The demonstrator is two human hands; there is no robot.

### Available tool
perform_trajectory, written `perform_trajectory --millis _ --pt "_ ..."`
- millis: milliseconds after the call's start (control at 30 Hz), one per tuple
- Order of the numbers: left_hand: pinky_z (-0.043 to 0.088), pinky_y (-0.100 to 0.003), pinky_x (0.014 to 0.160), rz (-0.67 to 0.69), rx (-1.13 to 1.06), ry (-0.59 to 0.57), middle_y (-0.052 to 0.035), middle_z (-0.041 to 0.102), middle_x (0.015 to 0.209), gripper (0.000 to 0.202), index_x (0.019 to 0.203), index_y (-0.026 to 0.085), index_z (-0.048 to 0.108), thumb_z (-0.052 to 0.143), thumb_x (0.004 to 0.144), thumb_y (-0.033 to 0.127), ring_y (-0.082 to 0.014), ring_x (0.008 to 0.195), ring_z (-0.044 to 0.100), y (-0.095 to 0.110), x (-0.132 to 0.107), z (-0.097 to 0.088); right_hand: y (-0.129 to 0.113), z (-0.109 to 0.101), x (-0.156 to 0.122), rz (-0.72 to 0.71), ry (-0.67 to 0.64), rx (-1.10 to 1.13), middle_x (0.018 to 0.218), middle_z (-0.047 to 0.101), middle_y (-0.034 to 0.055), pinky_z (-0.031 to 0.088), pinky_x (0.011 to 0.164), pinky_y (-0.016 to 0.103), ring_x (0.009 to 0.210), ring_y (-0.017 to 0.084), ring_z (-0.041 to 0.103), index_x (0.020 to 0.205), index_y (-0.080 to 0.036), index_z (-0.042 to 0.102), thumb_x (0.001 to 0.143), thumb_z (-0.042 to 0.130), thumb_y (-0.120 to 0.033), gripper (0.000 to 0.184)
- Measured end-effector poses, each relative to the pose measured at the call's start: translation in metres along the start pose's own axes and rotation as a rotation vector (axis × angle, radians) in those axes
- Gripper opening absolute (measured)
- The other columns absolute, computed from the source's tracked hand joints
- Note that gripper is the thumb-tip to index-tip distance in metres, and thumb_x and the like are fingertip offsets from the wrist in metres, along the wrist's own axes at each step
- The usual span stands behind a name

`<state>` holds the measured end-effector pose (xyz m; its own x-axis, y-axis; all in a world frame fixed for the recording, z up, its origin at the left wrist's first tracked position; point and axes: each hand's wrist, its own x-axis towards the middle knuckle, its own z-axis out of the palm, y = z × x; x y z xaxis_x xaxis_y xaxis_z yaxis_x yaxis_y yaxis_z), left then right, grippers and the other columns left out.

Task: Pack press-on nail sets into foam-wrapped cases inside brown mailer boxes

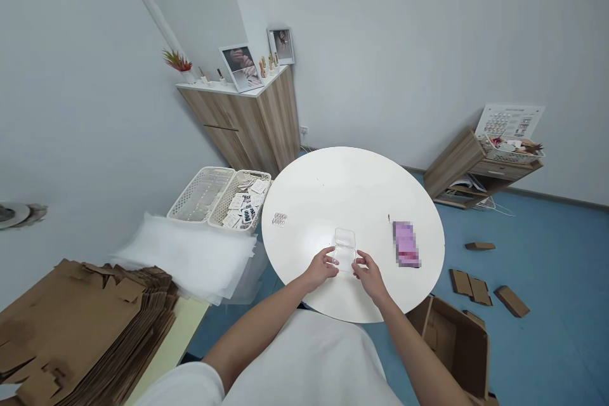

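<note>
A clear plastic hinged box is on or just above the round white table, its lid tipped up and away from me. My left hand grips the box's left side between thumb and fingers. On the opposite side, my right hand holds the right edge the same way. The box looks see-through, with nothing plain to see inside. To the left on the table lies a small set of press-on nails. A pixelated purple item lies right of my right hand.
Left of the table are a white basket of clear boxes and a white basket of small packs. Nearby lie translucent bags and stacked flat cardboard. An open carton and small brown boxes are on the floor at right.
</note>
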<state>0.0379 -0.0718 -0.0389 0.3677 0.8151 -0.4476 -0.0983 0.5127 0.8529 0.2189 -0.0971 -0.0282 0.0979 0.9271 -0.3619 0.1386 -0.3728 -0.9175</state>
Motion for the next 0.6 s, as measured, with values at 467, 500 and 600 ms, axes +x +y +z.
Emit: perform_trajectory --millis 467,500,600 --pt "0.042 -0.026 0.070 -0.068 0.356 0.161 -0.0072 0.052 0.099 0.055 0.112 0.016 0.042 0.063 0.062 0.008 -0.0082 0.068 0.051 -0.026 0.018 0.007 0.038 0.012 0.009 0.089 0.120 -0.174 0.086 0.055 0.0018 0.046 0.065 0.027 0.065 0.013 0.058 0.113 -0.020 0.047 0.065 0.049 -0.025 0.049" --pt "0.042 -0.026 0.071 -0.074 0.385 0.164 -0.0081 0.051 0.103 0.056 0.113 0.016 0.042 0.062 0.062 0.009 -0.0087 0.069 0.051 -0.026 0.018 0.008 0.040 0.013 0.010 0.080 0.129 -0.194 0.086 0.056 0.0019 0.046 0.065 0.027 0.066 0.013 0.057 0.114 -0.019 0.048 0.065 0.049 -0.025 0.049" --pt "0.042 -0.025 0.073 -0.090 0.504 0.165 -0.0100 0.046 0.112 0.059 0.117 0.016 0.041 0.061 0.062 0.012 -0.0122 0.079 0.052 -0.024 0.019 0.010 0.043 0.012 0.014 0.069 0.142 -0.247 0.084 0.055 0.0023 0.046 0.066 0.027 0.066 0.014 0.056 0.115 -0.018 0.047 0.065 0.047 -0.024 0.051"
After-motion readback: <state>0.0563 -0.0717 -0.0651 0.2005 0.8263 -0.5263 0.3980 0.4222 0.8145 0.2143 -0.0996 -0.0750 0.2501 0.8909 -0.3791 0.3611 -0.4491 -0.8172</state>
